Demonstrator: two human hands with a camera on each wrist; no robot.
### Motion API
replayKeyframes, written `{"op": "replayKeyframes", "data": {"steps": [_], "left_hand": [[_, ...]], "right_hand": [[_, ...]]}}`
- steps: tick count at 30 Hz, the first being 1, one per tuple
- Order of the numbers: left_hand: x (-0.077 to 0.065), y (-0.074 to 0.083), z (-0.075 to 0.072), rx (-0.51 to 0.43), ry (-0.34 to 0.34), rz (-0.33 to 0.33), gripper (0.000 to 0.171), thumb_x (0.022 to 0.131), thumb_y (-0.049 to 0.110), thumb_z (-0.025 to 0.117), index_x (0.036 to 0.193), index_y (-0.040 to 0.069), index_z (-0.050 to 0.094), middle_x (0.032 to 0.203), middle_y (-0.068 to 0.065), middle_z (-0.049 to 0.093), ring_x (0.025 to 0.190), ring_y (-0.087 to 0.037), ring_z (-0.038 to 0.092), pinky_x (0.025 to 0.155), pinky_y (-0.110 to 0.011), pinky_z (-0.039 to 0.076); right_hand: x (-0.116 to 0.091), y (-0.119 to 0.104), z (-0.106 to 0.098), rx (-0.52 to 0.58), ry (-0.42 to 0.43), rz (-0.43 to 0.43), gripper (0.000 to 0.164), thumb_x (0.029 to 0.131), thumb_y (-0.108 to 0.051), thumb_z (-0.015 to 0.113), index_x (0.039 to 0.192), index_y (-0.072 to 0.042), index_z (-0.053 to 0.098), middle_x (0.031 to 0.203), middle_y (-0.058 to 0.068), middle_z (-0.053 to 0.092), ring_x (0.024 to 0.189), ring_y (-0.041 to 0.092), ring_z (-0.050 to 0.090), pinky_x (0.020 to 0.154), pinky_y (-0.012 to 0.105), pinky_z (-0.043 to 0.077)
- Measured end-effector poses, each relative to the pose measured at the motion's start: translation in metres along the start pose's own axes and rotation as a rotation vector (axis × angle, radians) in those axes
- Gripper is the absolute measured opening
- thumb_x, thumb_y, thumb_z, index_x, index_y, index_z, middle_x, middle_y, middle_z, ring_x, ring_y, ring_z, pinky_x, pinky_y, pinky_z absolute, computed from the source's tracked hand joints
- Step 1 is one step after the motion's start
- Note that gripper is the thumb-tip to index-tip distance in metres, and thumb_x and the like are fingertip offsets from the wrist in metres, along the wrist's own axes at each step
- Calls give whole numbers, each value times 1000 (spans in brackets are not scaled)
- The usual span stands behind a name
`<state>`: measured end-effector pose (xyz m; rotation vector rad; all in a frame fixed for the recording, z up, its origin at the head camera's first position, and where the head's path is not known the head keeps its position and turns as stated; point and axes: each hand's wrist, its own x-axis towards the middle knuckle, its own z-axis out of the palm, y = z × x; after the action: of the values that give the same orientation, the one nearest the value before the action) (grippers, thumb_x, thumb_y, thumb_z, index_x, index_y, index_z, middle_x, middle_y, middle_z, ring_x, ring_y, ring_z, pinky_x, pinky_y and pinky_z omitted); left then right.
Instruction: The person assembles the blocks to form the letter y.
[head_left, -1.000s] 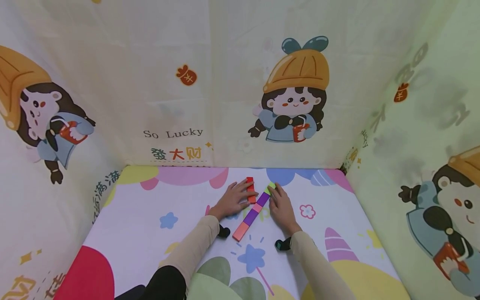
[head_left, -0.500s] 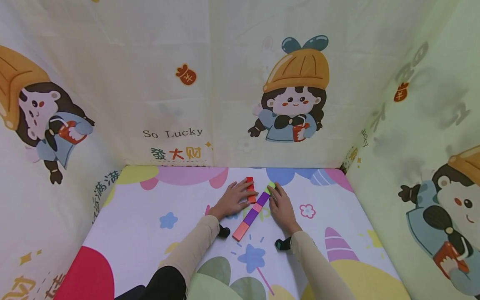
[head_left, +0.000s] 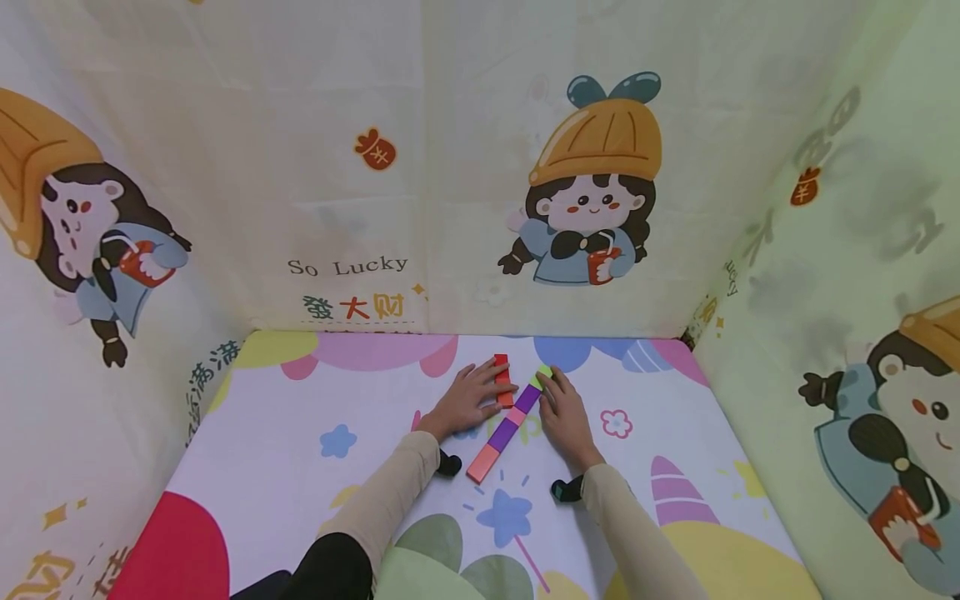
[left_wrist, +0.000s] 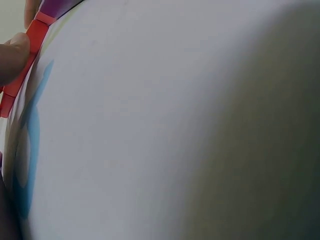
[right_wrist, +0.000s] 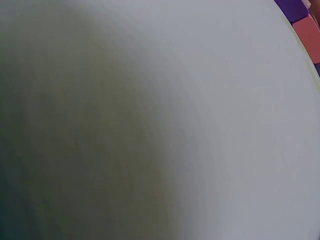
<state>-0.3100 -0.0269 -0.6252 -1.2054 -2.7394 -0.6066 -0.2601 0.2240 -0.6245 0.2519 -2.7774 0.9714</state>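
A slanting row of coloured blocks lies on the printed mat: green (head_left: 539, 381), purple (head_left: 527, 399), pink (head_left: 516, 416), purple (head_left: 502, 434) and salmon (head_left: 482, 463). A shorter row of red blocks (head_left: 505, 399) meets it on the left. My left hand (head_left: 463, 402) rests its outstretched fingers across the red row. In the left wrist view, its thumb (left_wrist: 17, 55) touches a red block (left_wrist: 36, 36). With its fingertips, my right hand (head_left: 564, 418) touches the green block at the far end, partly covering it. The right wrist view catches only a pink block (right_wrist: 308, 37) and its neighbours.
The mat (head_left: 285, 483) carries printed shapes and covers the work surface. Patterned cloth walls (head_left: 457, 208) stand at the back and both sides. A black wrist device (head_left: 448, 463) shows beside the left sleeve, another (head_left: 566, 489) beside the right.
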Motion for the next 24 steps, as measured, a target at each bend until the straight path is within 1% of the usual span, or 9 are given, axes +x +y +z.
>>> {"op": "replayKeyframes", "data": {"steps": [5, 8, 13, 15, 20, 24], "left_hand": [[0, 0, 0, 8, -11, -6, 53, 105, 52, 46, 156, 38, 48, 172, -1, 33, 164, -32, 17, 126, -65, 21], [1, 0, 0, 0, -14, -16, 58, 104, 51, 49, 159, 34, 43, 172, 0, 33, 164, -31, 18, 127, -64, 21], [1, -1, 2, -18, -30, -71, 66, 103, 53, 51, 163, 31, 36, 172, 3, 32, 164, -23, 17, 129, -58, 20], [1, -2, 3, -29, -31, -90, 69, 102, 55, 52, 164, 30, 34, 173, 2, 31, 164, -21, 19, 130, -56, 21], [2, -3, 5, -67, 0, -104, 76, 99, 58, 57, 164, 24, 35, 173, -2, 29, 162, -24, 24, 129, -55, 24], [2, -4, 6, -52, 7, -114, 79, 98, 62, 56, 163, 23, 36, 174, -3, 27, 162, -25, 23, 129, -54, 25]], "right_hand": [[0, 0, -1, 3, -2, -5, 47, 106, -18, 56, 153, -15, 53, 169, 16, 34, 154, 41, 37, 123, 63, 32], [-1, 0, -2, 1, -2, -6, 47, 106, -18, 56, 153, -15, 53, 169, 16, 34, 154, 41, 37, 123, 62, 32], [-1, 0, -2, 12, 0, -11, 46, 106, -16, 56, 153, -14, 53, 168, 17, 34, 154, 41, 37, 123, 63, 31], [-1, 0, -2, 17, -1, -9, 46, 106, -17, 55, 153, -14, 53, 168, 17, 34, 155, 41, 36, 124, 62, 31], [-2, -1, -2, 20, -11, 6, 47, 107, -18, 54, 153, -15, 52, 169, 16, 33, 156, 40, 34, 124, 62, 29], [-2, -1, -2, 18, -14, 16, 47, 107, -18, 54, 154, -17, 52, 170, 14, 32, 156, 40, 33, 125, 62, 29]]}}
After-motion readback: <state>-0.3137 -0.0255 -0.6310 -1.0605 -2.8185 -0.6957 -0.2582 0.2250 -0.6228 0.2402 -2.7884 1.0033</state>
